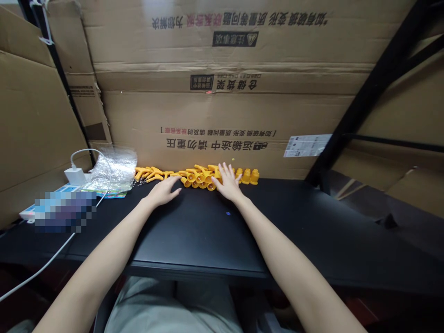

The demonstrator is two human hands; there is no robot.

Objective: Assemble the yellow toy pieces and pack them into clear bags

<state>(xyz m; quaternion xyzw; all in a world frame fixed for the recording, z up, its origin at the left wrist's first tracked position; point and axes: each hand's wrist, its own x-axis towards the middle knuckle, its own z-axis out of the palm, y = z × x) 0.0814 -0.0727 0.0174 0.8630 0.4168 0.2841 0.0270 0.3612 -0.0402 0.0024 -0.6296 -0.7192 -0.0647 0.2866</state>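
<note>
A heap of small yellow plastic parts point(199, 177) lies along the far edge of the black table point(194, 236), against the cardboard wall. My left hand point(163, 191) rests flat on the table, fingers stretched toward the left side of the heap, its fingertips close to the parts. My right hand point(227, 181) is spread open, fingers apart, reaching over the right side of the heap and touching it. Neither hand holds anything. Three yellow parts point(247, 176) stand upright just right of my right hand.
A crumpled clear plastic bag point(114, 169) lies at the back left. Beside it a white charger point(75, 175) with a white cable point(52, 259) runs off the front edge. Cardboard boxes point(222, 92) wall the back and left. A black frame bar point(364, 92) slants at right.
</note>
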